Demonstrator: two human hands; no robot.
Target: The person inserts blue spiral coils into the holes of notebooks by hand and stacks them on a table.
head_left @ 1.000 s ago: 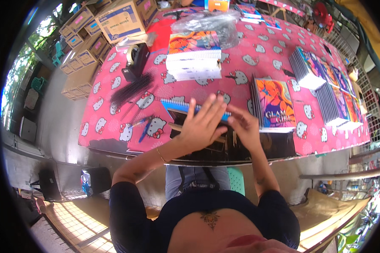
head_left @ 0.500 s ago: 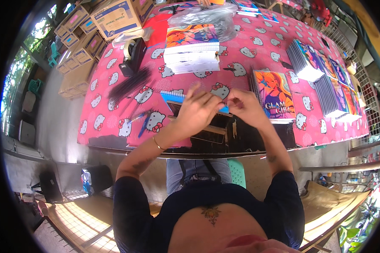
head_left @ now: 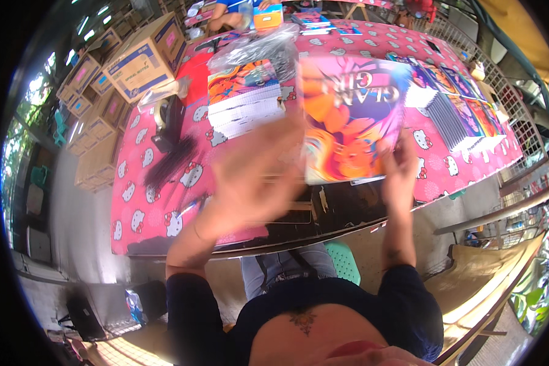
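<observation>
A notebook (head_left: 354, 131) with a bright pink, orange and purple illustrated cover is raised above the table's front edge, its cover upside down to me. My right hand (head_left: 399, 174) grips its lower right edge. Beside its left edge, my left hand (head_left: 256, 177) is smeared by motion, so its fingers cannot be read. Below lies a dark board (head_left: 290, 213) on the black front strip of the table. Left of my left hand are a loose bundle of dark spiral wires (head_left: 171, 163) and a pen (head_left: 186, 209). Farther off sits a stack of unbound notebooks (head_left: 244, 110).
A black tape dispenser (head_left: 169, 125) stands at the left. Clear plastic wrap (head_left: 256, 49) lies behind the page stack. Bound notebook stacks (head_left: 457, 122) fill the right side. Cardboard boxes (head_left: 143, 61) are piled beyond the left edge. A person in blue (head_left: 230, 7) sits across the table.
The notebook at the right has been lifted and turned upside down in my right hand. Both hands have parted from the blue-edged piece at the front. My view has shifted.
</observation>
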